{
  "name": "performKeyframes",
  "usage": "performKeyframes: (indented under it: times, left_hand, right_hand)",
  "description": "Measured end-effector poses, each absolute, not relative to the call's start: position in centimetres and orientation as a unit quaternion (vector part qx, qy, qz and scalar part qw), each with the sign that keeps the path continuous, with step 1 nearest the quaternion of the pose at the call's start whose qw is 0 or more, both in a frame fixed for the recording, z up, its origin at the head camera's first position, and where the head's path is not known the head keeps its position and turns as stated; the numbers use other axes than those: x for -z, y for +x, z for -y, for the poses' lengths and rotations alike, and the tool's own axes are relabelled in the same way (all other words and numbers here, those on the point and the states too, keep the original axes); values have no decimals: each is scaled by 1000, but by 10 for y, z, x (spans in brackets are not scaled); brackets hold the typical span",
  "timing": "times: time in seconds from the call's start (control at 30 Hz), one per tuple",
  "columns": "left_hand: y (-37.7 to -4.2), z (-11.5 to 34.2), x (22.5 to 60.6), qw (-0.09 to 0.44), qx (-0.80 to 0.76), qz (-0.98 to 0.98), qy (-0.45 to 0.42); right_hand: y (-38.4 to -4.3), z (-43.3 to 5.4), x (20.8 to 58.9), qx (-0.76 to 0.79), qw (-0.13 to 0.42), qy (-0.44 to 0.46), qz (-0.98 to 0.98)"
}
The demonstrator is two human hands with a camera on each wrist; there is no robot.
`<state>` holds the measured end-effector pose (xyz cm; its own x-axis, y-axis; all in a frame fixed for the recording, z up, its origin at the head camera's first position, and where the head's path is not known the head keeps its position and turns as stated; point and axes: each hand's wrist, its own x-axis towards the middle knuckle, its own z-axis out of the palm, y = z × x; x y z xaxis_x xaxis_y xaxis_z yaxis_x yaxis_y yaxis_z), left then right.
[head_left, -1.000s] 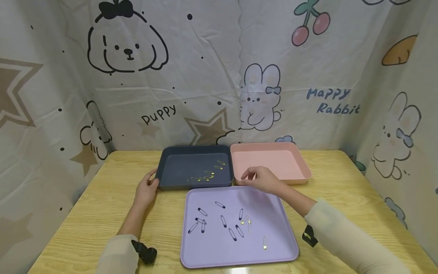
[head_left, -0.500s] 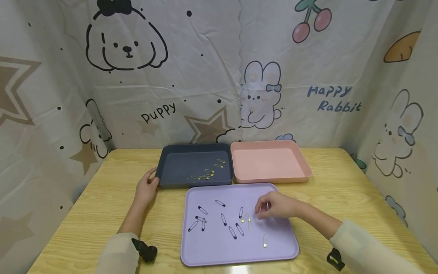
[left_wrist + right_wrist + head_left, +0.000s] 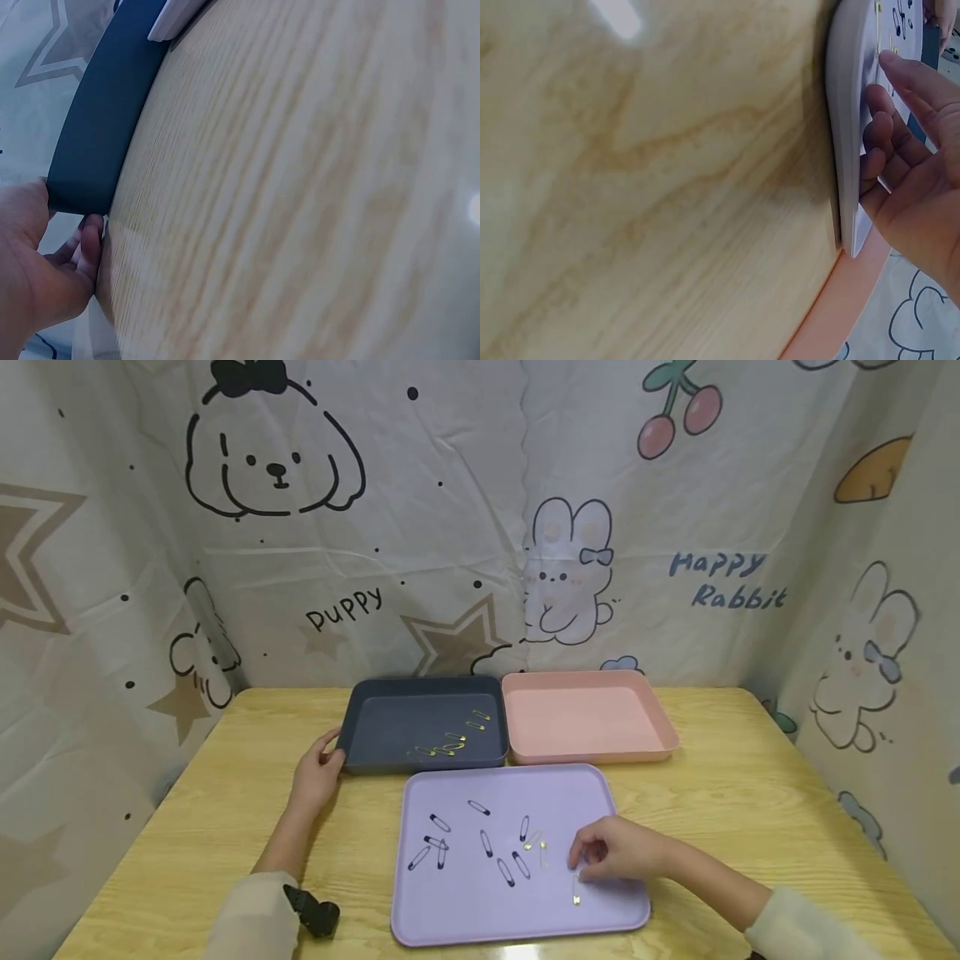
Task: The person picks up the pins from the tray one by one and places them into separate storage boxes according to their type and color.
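My left hand (image 3: 314, 777) holds the left front corner of the dark blue tray (image 3: 367, 767); in the left wrist view the tray's corner (image 3: 86, 191) lies between thumb and fingers. Over the right part of the lilac tray (image 3: 450, 927) is my right hand (image 3: 626, 850), its thumb and forefinger at the upper end of a gold safety pin (image 3: 576, 900). The right wrist view shows a gap between thumb and forefinger, with the thumb tip beside that gold pin (image 3: 878, 30). Two more gold safety pins (image 3: 543, 855) and several black safety pins (image 3: 486, 843) lie farther left.
Several gold safety pins (image 3: 450, 748) lie inside the dark blue tray. A pink tray (image 3: 585, 714) stands against its right side, behind the lilac tray. All rest on a wooden table (image 3: 712, 793) with a printed curtain (image 3: 450, 527) behind.
My right hand has come from the pink tray's front edge back over the lilac tray, then down to the gold safety pin at the right. The left hand stays at the dark blue tray.
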<state>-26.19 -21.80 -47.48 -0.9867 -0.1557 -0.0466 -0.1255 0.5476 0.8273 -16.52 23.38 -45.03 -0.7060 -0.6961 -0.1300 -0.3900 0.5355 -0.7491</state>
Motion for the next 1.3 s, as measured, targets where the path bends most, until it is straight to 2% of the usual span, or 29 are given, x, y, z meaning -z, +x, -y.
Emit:
performKeyframes:
  times: [0.33, 0.83, 1.3]
  left_hand:
    - [-262, 218, 475, 13, 461, 883, 87]
    - [-263, 218, 476, 13, 458, 884, 90]
    - [-263, 218, 476, 21, 460, 883, 88]
  right_hand:
    - [-160, -231, 454, 320, 188, -330, -868]
    - [-155, -222, 451, 303, 208, -318, -874]
    - [-180, -221, 438, 364, 188, -235, -882]
